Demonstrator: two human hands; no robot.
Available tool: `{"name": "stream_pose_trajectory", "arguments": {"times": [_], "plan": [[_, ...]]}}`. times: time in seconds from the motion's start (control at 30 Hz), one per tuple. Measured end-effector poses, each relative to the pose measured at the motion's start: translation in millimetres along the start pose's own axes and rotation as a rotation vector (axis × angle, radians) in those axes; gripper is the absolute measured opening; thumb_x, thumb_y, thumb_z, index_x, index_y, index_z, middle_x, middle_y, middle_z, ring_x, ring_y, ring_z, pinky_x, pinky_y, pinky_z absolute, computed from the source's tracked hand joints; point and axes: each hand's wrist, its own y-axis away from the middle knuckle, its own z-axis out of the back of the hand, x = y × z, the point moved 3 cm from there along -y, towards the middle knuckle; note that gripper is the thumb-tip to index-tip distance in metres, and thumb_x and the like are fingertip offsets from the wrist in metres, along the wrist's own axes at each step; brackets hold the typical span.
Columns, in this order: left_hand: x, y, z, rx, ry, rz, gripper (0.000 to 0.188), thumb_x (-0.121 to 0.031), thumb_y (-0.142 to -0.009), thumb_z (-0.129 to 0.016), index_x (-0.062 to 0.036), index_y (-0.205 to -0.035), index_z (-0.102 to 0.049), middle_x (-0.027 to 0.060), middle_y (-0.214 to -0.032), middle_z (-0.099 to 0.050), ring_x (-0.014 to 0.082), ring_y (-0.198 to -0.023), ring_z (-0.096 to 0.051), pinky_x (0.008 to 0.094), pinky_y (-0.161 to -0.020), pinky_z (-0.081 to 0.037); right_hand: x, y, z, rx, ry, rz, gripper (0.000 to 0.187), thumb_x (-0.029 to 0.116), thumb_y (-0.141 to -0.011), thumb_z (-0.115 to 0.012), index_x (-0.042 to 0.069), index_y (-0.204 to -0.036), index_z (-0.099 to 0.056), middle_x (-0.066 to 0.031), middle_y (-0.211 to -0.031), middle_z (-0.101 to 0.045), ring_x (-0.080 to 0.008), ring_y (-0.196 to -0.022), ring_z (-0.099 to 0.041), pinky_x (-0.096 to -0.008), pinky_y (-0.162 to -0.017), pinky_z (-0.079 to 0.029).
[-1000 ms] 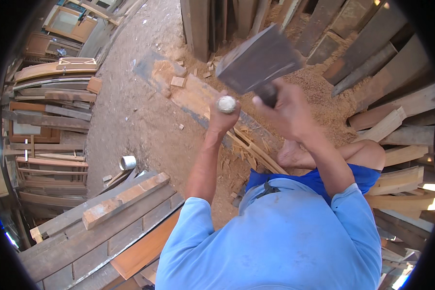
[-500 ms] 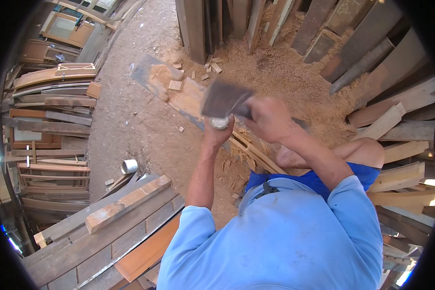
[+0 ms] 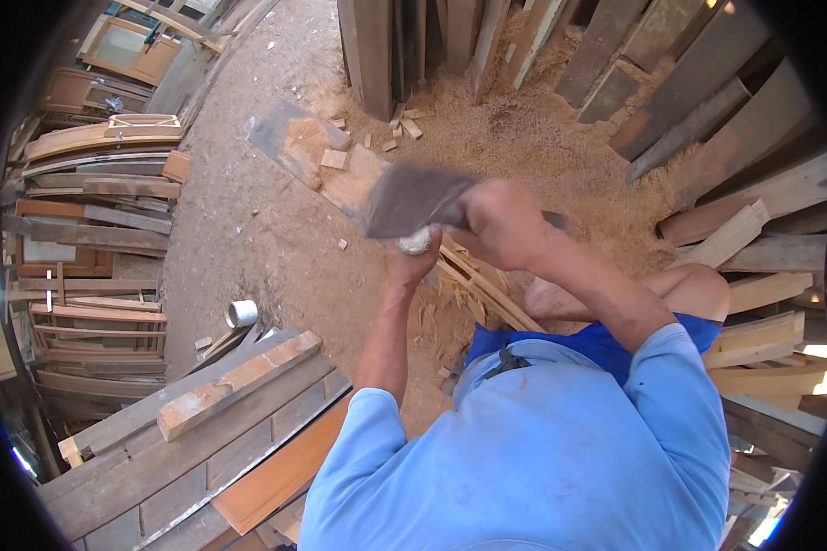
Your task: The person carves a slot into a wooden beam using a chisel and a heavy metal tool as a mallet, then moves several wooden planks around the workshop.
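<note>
My left hand (image 3: 408, 266) is closed around an upright chisel, whose round, pale handle end (image 3: 417, 241) shows above the fist; its lower part is hidden. In my right hand (image 3: 505, 220) is a broad, dark mallet (image 3: 413, 200), its wide head blurred by motion. The mallet head lies across and partly over the handle end; whether they touch I cannot tell. Below my hands a slotted length of wood (image 3: 492, 292) runs toward my lap, with pale chips (image 3: 432, 317) beside it. My bent leg (image 3: 680, 289) rests to the right.
A board (image 3: 276, 138) with sawdust and small wood blocks (image 3: 334, 159) lies ahead on the dirt floor. Upright planks (image 3: 368, 55) stand beyond, and stacked timber (image 3: 744, 340) is at right. Left are door frames (image 3: 92, 230), a white cup-like container (image 3: 242, 314) and a beam on planks (image 3: 239, 386).
The mallet head has moved slightly left and down, nearer the handle end, and its tilt has changed. My left hand stays nearly in place.
</note>
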Motion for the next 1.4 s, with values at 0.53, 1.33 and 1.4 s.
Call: {"name": "stream_pose_trajectory", "arguments": {"times": [0.53, 1.33, 1.4], "plan": [[-45, -31, 23, -0.148, 0.291, 0.068, 0.020, 0.001, -0.081, -0.067, 0.0007, -0.101, -0.067, 0.0073, -0.086, -0.070, 0.0175, -0.078, -0.069, 0.0312, -0.068, -0.055, 25, 28, 43, 0.104, -0.507, -0.321, 0.038, 0.011, -0.082, -0.073, -0.006, -0.116, -0.066, -0.0040, -0.077, -0.065, -0.0096, -0.069, -0.057, -0.0305, -0.066, -0.050], [-63, -37, -8, -0.071, 0.223, 0.093, 0.016, -0.009, -0.086, -0.075, -0.0041, -0.082, -0.060, 0.0029, -0.070, -0.061, 0.0104, -0.067, -0.058, 0.0277, -0.063, -0.047, 16, 44, 78, -0.339, -0.681, -0.176, 0.030, 0.011, -0.088, -0.072, -0.004, -0.114, -0.066, -0.0062, -0.077, -0.067, -0.0072, -0.068, -0.057, -0.0284, -0.061, -0.049], [-65, -38, -7, -0.065, 0.207, 0.058, 0.015, -0.008, -0.088, -0.073, -0.0042, -0.083, -0.060, 0.0027, -0.070, -0.061, 0.0104, -0.064, -0.059, 0.0273, -0.060, -0.048, 17, 45, 81, -0.368, -0.694, -0.162, 0.030, 0.011, -0.089, -0.071, -0.004, -0.115, -0.066, -0.0046, -0.077, -0.067, -0.0073, -0.070, -0.058, -0.0281, -0.062, -0.050]]}}
